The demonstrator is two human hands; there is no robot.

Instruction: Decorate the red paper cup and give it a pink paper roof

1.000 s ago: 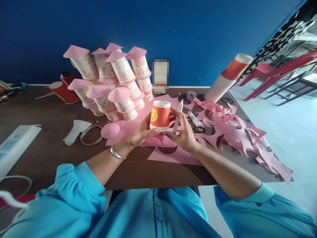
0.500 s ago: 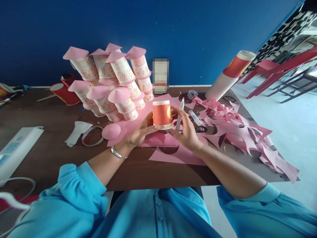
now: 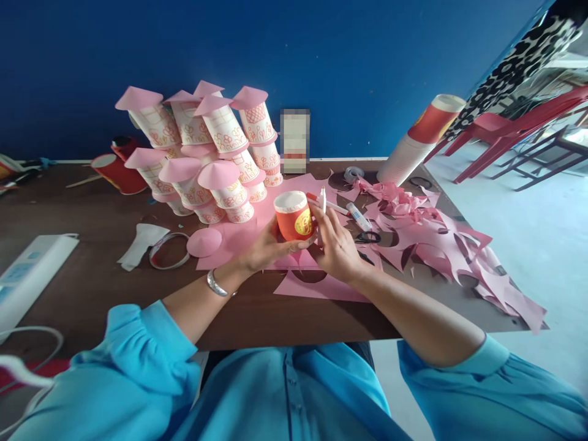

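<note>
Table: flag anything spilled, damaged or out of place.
Pink paper scraps lie strewn over the right side of the table, some seemingly jutting past its edge, which looks untidy. No spill shows, and the held red paper cup looks undamaged.

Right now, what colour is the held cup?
The cup is red with a yellow emblem and pale rim; the head view shows it.

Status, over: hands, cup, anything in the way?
Left hand holding red cup. Right hand at cup's side, gripping white marker. Pink paper scraps clutter the right.
</note>
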